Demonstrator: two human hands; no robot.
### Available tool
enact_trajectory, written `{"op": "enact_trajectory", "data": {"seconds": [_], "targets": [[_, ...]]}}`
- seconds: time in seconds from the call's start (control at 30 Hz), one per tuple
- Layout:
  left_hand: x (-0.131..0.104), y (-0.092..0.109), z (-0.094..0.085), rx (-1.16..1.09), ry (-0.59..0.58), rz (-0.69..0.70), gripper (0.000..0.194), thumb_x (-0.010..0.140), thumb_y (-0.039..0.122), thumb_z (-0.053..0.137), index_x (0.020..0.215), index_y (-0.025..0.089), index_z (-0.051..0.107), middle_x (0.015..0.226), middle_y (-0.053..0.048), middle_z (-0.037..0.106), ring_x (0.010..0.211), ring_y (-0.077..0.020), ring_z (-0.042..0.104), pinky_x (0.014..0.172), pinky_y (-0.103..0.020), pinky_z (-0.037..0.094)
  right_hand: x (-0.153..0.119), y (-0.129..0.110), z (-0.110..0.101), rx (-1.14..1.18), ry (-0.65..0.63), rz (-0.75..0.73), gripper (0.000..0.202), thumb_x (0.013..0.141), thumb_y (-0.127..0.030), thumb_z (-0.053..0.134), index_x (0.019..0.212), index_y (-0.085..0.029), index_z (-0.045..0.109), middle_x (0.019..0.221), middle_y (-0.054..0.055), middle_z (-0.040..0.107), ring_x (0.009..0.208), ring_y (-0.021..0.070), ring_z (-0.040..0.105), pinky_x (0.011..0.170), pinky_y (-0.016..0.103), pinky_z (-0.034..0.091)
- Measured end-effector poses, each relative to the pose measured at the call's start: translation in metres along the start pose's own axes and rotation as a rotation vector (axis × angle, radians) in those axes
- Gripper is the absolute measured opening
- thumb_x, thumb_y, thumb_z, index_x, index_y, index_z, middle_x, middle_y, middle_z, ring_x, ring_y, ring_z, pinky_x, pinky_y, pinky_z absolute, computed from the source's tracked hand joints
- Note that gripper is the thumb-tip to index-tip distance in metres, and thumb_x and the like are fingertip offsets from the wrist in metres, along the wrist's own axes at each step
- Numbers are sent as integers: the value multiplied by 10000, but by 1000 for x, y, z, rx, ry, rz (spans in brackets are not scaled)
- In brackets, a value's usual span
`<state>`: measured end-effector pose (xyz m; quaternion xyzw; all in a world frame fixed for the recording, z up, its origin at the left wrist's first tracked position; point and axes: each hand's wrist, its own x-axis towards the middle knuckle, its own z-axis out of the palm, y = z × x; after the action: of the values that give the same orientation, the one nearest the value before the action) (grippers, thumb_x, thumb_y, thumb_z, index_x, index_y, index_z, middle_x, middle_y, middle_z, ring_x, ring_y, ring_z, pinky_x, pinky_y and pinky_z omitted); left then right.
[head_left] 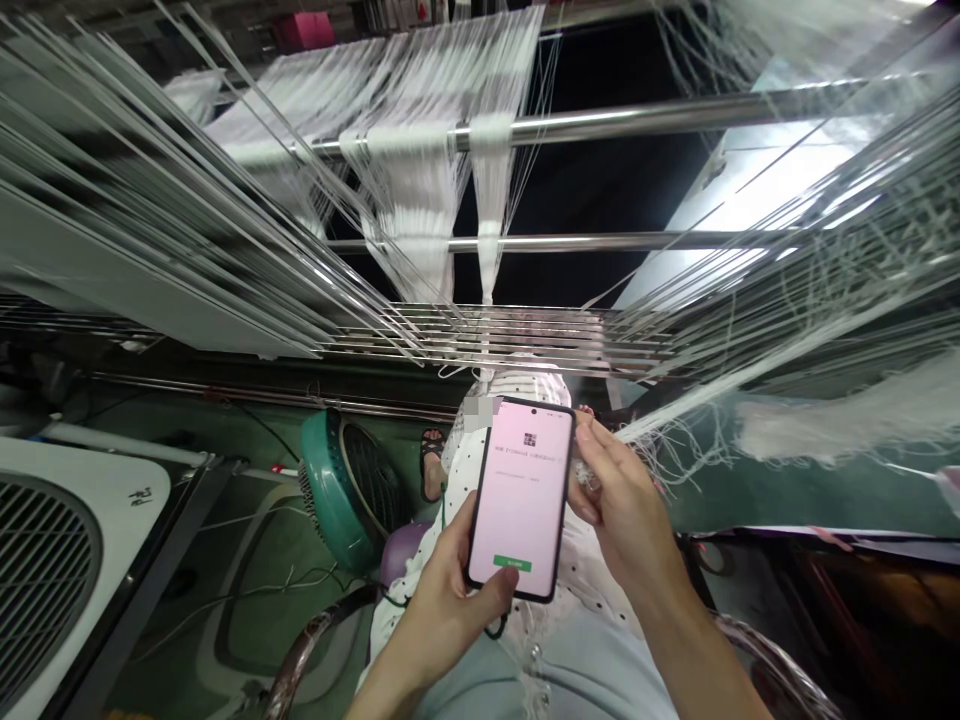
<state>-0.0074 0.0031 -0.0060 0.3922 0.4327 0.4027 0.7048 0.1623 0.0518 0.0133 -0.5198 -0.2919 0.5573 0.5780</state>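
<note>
A dark-edged smartphone with a lit pale screen stands above my lap. My left hand grips its lower left side, the thumb lying on the screen by a green button near the bottom. At the phone's right edge is my right hand, its fingers curled against the side. A small pale tuft shows between those fingers; I cannot make out what it is. Beyond the phone, a gathered bundle of white threads narrows down to a row of thin metal bars.
White threads hang over metal rods ahead. More strands slant in from both sides. On the floor to the left are a green fan, cables and a white grilled unit. Chair arms flank my lap.
</note>
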Motion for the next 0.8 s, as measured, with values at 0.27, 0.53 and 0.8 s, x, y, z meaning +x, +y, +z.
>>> {"op": "enact_trajectory", "data": {"seconds": [0.27,0.53,0.8], "targets": [[-1,0,1,-3,17,-21,735,811,330,767,1467,213,458,1465,-89,533,1406,-317,408,1127,-369,381,1,1,0,15,17,13,306,873,-475,672,1006,-199,671,584,-72,376,411,56,219,397,219,107],[0,-1,-3,37,-30,-7,748,853,326,734,1509,219,393,1495,-99,498,1398,-319,415,1144,-389,353,1,3,-2,-2,13,24,303,898,-488,650,1014,-209,678,550,-76,344,405,59,214,407,239,113],[-1,-8,-5,22,6,2,780,836,328,749,1517,229,382,1538,-97,440,1426,-335,372,1162,-419,333,2,3,-2,1,43,19,309,858,-500,687,976,-215,677,526,-75,355,396,60,238,397,240,117]]}}
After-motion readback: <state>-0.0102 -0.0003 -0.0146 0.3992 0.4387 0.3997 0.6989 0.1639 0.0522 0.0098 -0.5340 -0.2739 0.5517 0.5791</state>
